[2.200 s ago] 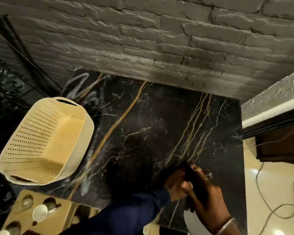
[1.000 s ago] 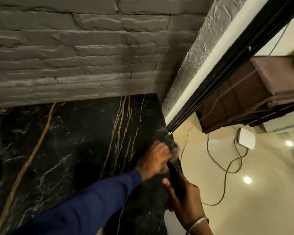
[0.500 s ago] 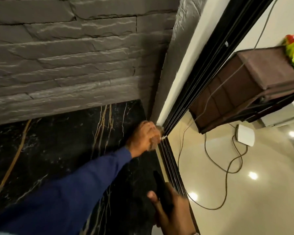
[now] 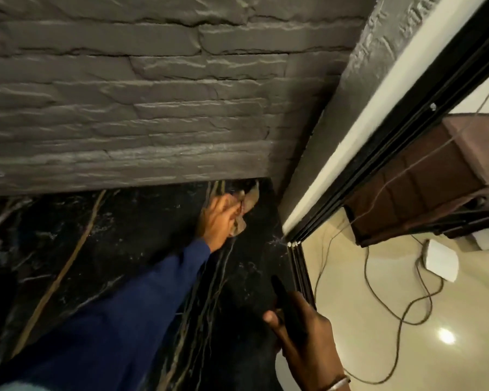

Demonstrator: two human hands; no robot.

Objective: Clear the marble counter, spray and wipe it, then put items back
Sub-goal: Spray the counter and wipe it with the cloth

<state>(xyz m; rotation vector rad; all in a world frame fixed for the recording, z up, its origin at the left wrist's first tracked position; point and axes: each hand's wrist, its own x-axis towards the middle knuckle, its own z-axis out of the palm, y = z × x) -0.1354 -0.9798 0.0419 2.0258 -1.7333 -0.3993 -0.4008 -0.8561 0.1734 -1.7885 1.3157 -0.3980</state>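
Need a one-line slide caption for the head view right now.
Left hand presses a cloth into the marble counter back corner; right hand holds a dark object.

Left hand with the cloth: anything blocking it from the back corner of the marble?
Nothing visible. The left hand presses the cloth on the marble counter close to the stone wall, and the marble between cloth and corner shows bare. The right hand, gripping a dark object, is nearer the front edge, out of the path.
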